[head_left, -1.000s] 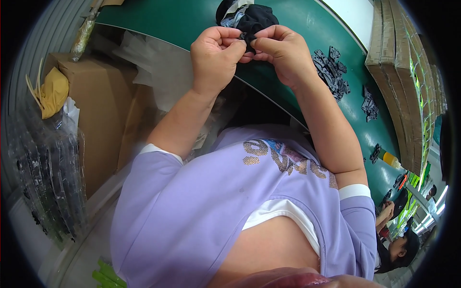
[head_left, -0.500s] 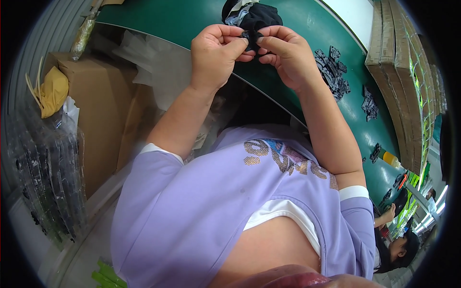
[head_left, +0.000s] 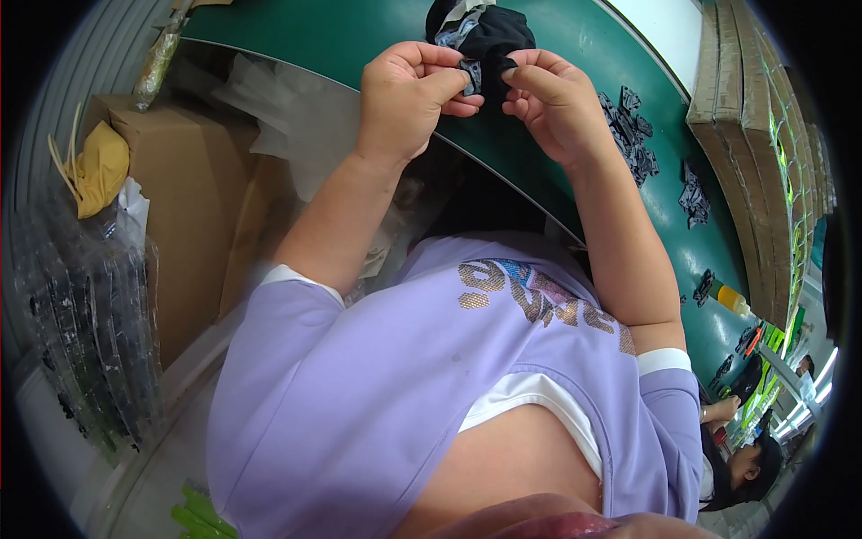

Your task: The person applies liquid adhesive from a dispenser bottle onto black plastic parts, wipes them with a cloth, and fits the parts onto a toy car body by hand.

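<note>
A black cloth item [head_left: 498,30] with some pale and grey-blue material at its upper left lies on the green table, just beyond my hands. My left hand [head_left: 400,103] is closed, its thumb and fingers pinching a small grey-and-black patterned piece [head_left: 471,75]. A short way to the right, my right hand [head_left: 558,106] pinches a bit of black cloth between thumb and forefinger. Black material spans the gap between both hands, and I cannot tell exactly how the pieces join. The fingertips partly cover what they hold.
On the green table [head_left: 664,153], a pile of dark patterned pieces [head_left: 628,130] lies right of my right hand, with smaller bunches and a yellow bottle [head_left: 732,298] nearer. Stacked cardboard [head_left: 741,144] lines the right. A carton [head_left: 193,189] stands left. Another person [head_left: 750,463] is at lower right.
My hands have moved slightly apart, the right one shifting right. More of the grey patterned piece shows at my left fingertips. The black cloth item has shifted slightly right.
</note>
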The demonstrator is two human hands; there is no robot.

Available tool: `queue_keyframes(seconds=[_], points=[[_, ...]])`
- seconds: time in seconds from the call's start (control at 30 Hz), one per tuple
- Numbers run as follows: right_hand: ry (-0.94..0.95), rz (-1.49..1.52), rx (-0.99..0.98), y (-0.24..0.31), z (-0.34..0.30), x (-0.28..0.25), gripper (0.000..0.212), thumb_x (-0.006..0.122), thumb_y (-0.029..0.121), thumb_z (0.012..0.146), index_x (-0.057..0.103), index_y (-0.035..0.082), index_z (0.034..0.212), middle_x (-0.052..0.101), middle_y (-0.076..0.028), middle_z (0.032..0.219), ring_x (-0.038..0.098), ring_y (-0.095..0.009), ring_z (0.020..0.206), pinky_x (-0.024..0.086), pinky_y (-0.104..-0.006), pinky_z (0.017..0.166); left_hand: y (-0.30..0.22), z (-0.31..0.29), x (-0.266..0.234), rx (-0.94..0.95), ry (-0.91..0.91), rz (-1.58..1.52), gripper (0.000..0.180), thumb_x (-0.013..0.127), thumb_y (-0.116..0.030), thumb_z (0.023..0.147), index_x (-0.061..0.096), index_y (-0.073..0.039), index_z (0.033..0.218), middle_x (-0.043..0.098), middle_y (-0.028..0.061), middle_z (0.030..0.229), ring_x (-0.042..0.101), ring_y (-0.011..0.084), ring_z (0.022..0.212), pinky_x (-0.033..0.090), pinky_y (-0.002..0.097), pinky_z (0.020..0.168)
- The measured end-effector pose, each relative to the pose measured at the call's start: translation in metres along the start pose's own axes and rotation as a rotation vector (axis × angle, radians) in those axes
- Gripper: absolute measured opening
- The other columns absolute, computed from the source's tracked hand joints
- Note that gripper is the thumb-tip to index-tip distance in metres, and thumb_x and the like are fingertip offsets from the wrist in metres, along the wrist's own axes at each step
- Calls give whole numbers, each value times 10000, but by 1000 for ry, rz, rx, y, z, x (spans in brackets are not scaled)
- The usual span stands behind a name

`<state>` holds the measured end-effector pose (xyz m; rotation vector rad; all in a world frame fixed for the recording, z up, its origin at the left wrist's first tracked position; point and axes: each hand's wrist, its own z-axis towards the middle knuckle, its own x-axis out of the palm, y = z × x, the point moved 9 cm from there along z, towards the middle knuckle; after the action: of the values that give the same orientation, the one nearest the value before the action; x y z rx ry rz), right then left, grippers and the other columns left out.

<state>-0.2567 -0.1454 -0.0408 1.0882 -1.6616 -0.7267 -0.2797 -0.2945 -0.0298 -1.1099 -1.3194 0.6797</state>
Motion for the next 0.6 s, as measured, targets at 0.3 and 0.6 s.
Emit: queue_keyframes(seconds=[0.3, 0.6], points=[[32, -288, -112, 3, -5, 18, 208, 682, 25, 771, 563, -27, 933, 630, -82, 835, 623, -120, 722, 524, -227, 628, 2, 2, -1, 24, 7, 32, 175, 600, 78, 763, 553, 103, 930, 637, 154, 761, 653, 183, 577, 569, 254, 531], [-74, -400, -224, 3, -9, 17, 159, 659, 25, 773, 584, -44, 895, 634, -81, 790, 623, -114, 657, 526, -220, 588, 3, 4, 0, -10, 54, 110, 205, 605, 62, 772, 551, 106, 965, 639, 159, 799, 653, 186, 603, 570, 255, 546]])
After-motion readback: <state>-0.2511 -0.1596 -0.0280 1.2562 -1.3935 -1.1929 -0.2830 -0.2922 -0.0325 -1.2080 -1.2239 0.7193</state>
